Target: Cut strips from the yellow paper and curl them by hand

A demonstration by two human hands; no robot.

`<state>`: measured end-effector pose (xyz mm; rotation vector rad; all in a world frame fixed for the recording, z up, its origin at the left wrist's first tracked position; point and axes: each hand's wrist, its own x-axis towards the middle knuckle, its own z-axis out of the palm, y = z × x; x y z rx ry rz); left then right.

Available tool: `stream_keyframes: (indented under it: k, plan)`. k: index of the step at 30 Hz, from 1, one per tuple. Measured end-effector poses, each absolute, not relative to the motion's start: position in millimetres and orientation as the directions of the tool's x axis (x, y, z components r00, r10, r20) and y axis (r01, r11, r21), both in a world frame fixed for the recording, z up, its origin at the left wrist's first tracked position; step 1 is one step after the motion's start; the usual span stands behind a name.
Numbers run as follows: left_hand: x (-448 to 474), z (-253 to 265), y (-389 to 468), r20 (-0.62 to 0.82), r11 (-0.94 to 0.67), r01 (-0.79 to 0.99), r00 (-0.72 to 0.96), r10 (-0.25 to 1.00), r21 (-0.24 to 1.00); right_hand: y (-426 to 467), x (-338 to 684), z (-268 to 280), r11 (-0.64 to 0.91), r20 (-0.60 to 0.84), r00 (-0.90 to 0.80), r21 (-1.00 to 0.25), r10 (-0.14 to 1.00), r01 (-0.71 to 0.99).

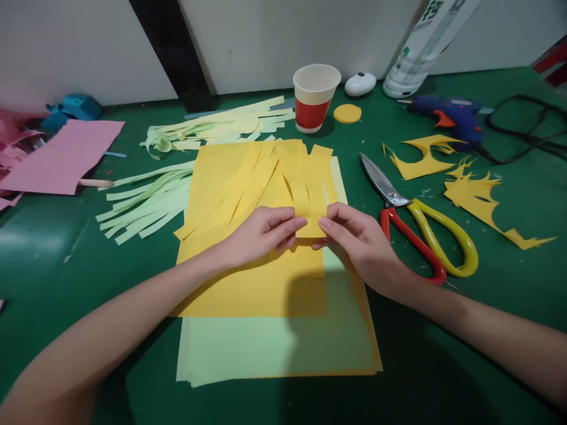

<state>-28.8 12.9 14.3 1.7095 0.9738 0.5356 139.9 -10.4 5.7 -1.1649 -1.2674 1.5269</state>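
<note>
Pinching a small, flat piece of yellow paper (310, 227), the left hand (266, 233) grips its left edge and the right hand (361, 239) its right edge, each thumb pressed on the upper face, with the other fingers curled beneath and partly hidden. That piece is above the stack of pale green and yellow paper sheets (239, 349), whose far half carries slit yellow paper strips (254, 183). Left of the stack spread pale green fringed paper strips (150, 198), and farther left lies a pink paper sheet (66, 153). Beyond the stack's far edge are a red-and-white tapered paper cup (310, 112), upright, and a round yellow paper disc (348, 113). Just right of the stack rest large metal scissors with red and yellow handles (394, 198), their blades closed and pointing away; farther right are a jagged yellow paper scrap (476, 200) and, behind it, a dark blue glue gun with an orange trigger (447, 112).
</note>
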Motion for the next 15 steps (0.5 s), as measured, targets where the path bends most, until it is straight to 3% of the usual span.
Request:
stream_keyframes:
  k: [15]
  plan:
    - [-27.1, 11.0, 12.7, -0.050, -0.175, 0.351, 0.547, 0.836, 0.920, -15.2, 135.3, 6.5, -0.141, -0.138, -0.178, -0.990, 0.974, -0.006]
